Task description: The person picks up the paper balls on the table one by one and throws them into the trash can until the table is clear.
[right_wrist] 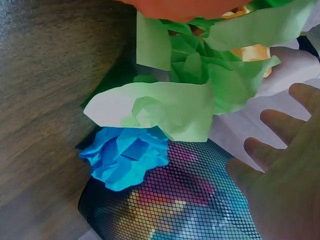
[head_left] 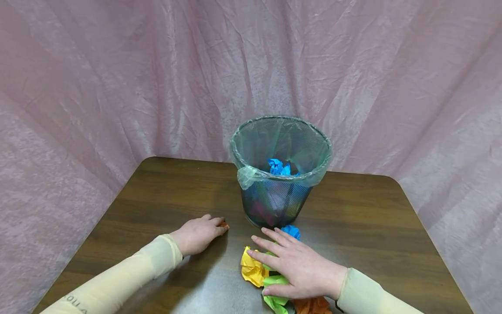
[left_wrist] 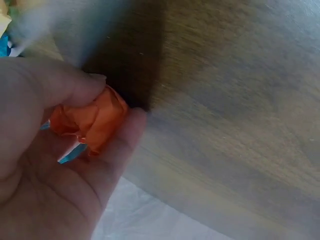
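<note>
Pale sleeves (head_left: 117,272) reach in from the lower edge, over a dark wooden table (head_left: 172,183). Crumpled orange paper (left_wrist: 102,120) is in the left hand (head_left: 199,235), to the left of the wire basket (head_left: 270,203) and apart from it. I judge that this paper is very light and rather soft, not slippery, and that it gives way easily; a gentle hold across its folded sides should be enough, while a hard squeeze would only flatten it. For the fingers, the left thumb lies on one side and a finger on the opposite side, pinching the paper between them. Whether its underside touches the table, I cannot surely tell. Right hand (head_left: 300,264) has its fingers spread wide and grips nothing; in the head view, around it lie yellow paper (head_left: 251,268), green paper (head_left: 274,301), another orange paper (head_left: 311,305), and blue paper (head_left: 291,231) just beside the basket
</note>
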{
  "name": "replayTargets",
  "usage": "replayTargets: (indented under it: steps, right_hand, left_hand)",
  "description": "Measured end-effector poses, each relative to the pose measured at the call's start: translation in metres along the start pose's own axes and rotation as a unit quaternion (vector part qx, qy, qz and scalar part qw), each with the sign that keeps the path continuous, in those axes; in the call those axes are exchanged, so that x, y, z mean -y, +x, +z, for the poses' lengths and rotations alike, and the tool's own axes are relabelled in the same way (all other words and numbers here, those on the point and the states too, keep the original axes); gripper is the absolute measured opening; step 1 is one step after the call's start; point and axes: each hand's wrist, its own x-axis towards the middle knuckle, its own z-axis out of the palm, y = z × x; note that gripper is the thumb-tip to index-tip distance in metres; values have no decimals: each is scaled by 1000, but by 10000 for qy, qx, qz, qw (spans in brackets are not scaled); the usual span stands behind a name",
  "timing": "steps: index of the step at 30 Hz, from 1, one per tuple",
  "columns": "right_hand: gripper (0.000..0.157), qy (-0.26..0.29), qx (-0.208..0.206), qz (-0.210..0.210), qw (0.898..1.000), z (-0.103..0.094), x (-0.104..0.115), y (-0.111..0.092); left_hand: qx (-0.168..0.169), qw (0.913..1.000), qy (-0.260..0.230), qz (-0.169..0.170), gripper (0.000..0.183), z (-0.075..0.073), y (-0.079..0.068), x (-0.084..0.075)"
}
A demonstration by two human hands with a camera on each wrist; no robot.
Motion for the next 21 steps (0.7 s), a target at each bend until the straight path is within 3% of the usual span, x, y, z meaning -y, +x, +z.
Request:
replayTargets:
  steps: [7, 14, 21]
  right_hand:
    - [77, 244, 114, 186, 9995, 8, -3, 6]
    - [76, 108, 171, 173, 9996, 13, -1, 9]
    - [78, 88, 159, 132, 9997, 13, 0, 12]
  left_hand:
    - [-327, 9986, -397, -91, 29, 5, -4, 2]
    - [-715, 9958, -553, -177, 16, 11, -8, 2]
    - [-769, 9951, -597, -139, 14, 9, -11, 8]
